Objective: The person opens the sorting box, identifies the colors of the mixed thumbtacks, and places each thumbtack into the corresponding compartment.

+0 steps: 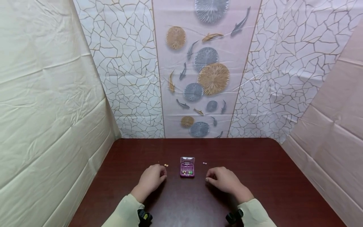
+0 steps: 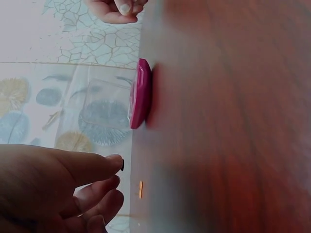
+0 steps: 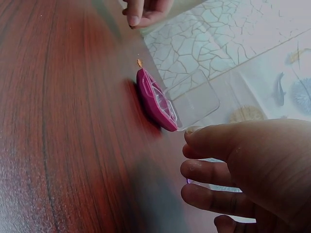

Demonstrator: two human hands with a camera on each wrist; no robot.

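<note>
A small magenta pill box (image 1: 187, 170) stands on the table with its clear lid (image 3: 197, 99) raised. Yellowish and green pills lie in its near compartments; the far ones show no pills. Left of the box, my left hand (image 1: 151, 178) hovers low with loosely curled fingers, near two small yellow-orange pills (image 1: 166, 165). A tiny dark spot shows at its thumb tip in the left wrist view; I cannot tell what it is. On the other side my right hand (image 1: 224, 179) has loosely bent fingers holding nothing visible, close to two pinkish pills (image 1: 204, 163).
The dark red-brown wooden table (image 1: 241, 154) reaches back to a patterned cloth (image 1: 195, 104). Pale cloth walls (image 1: 56, 126) rise along both sides. A tiny speck (image 1: 158, 162) lies beyond my left hand. Dark straps (image 1: 144, 217) circle both wrists.
</note>
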